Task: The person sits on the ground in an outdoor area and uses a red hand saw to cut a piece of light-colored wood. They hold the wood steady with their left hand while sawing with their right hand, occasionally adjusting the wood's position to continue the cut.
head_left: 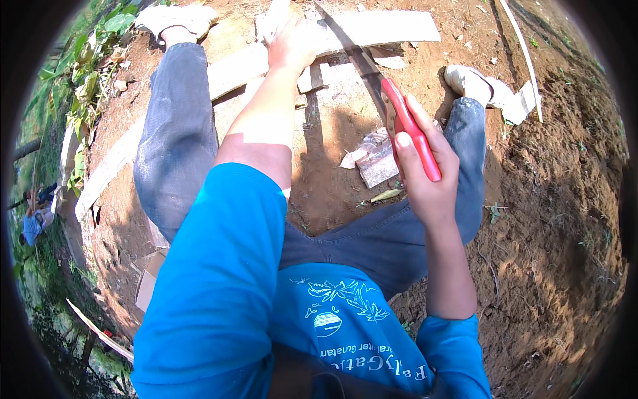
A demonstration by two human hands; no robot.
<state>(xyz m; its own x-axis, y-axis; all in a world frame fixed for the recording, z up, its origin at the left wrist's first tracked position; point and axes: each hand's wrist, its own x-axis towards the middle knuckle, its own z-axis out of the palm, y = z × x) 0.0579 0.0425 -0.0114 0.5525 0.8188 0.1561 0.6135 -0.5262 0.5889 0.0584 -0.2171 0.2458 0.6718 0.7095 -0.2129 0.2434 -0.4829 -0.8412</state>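
My right hand point(428, 176) grips the red handle of a long-bladed knife point(362, 63); the dark blade points up and left over a pale wooden plank point(379, 28) lying on the bare soil. My left hand point(291, 43) reaches far forward and presses on that plank near the blade, fingers partly hidden by the wood. Small offcut pieces of wood point(375, 159) lie on the ground between my knees. I sit with legs in blue jeans spread apart, pale shoes at both ends.
Reddish dirt ground point(558, 219) surrounds me. A thin pale strip point(522, 53) lies at the upper right, another plank point(106, 169) at the left, green plants point(86, 73) beyond it. A person in blue point(33, 223) is far left.
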